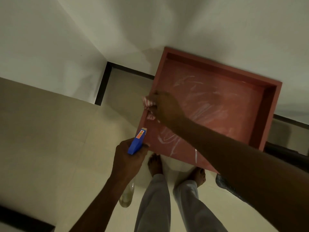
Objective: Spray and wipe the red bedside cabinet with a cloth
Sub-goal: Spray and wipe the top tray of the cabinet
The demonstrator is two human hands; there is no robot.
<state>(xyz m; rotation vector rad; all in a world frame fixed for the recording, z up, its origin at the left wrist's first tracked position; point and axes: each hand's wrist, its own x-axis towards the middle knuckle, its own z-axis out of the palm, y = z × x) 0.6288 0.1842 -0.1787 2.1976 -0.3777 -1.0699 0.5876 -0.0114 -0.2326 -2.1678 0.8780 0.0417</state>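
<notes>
The red bedside cabinet (234,76) stands against the white wall, its recessed top streaked with wet smears. My right hand (164,106) presses a pink-and-white striped cloth (148,104) on the cabinet's left rim. My left hand (128,158) grips a spray bottle (137,141) with a blue trigger head. The head sits just off the cabinet's front left corner, nozzle toward the top. The clear bottle body hangs below my hand.
My bare feet (156,164) and grey trouser legs stand on the pale tiled floor (83,148) at the cabinet's front edge. A dark skirting board (102,84) lines the wall corner on the left. A dark crinkled object (224,183) lies right of my feet.
</notes>
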